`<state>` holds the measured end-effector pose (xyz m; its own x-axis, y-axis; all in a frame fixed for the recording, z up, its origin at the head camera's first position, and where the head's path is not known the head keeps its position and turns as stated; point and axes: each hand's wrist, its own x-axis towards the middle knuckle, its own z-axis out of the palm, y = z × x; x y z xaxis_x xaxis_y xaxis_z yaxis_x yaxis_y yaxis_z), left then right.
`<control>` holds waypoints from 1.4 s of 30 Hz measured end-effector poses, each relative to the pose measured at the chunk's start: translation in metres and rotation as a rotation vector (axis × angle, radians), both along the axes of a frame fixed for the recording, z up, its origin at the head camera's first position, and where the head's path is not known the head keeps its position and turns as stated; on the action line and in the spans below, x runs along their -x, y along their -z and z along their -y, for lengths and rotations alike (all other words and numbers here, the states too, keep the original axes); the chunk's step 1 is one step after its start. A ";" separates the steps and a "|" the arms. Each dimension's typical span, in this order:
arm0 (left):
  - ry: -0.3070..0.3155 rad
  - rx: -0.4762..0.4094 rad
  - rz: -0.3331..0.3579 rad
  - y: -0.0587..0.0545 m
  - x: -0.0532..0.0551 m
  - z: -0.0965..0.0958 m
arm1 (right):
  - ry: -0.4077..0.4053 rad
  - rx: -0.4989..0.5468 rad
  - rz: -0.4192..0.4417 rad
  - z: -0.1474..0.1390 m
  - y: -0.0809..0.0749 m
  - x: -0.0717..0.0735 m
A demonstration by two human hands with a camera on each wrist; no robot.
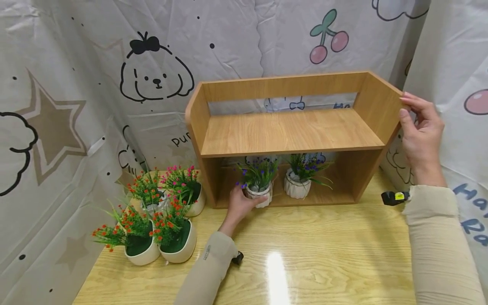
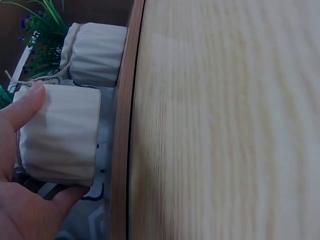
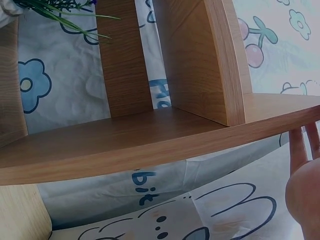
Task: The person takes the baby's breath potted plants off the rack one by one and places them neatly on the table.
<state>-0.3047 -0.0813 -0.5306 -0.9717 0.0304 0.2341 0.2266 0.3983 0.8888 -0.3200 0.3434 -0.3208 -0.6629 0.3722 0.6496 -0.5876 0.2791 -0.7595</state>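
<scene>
My left hand [image 1: 241, 203] grips a white fluted pot [image 2: 60, 134] holding a purple-flowered artificial plant [image 1: 261, 171]. This pot stands at the left of the lower compartment, near its front edge. In the left wrist view the thumb lies along the rim and a finger passes beneath the pot's side. A second purple-flowered potted plant [image 1: 298, 186] stands to its right, untouched. My right hand [image 1: 423, 127] holds the front edge of the right side panel of the wooden shelf [image 1: 293, 129], up near its top. Some of the right fingers [image 3: 298, 150] are hidden in the right wrist view.
Left of the shelf stand several white pots with orange and pink flowers, among them a front orange-flowered pot [image 1: 179, 245] and a pink-flowered pot [image 1: 196, 201]. The light wooden table [image 1: 320, 250] extends before the shelf. A printed cloth [image 1: 236, 38] hangs behind and beside it.
</scene>
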 end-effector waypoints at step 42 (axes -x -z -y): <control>-0.057 0.011 0.013 -0.023 -0.118 0.064 | 0.036 -0.032 0.032 0.001 0.000 -0.001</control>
<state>-0.1869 -0.1454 -0.5077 -0.9750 -0.0229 0.2211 0.1913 0.4202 0.8870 -0.3189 0.3426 -0.3208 -0.6703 0.3756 0.6401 -0.5519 0.3243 -0.7683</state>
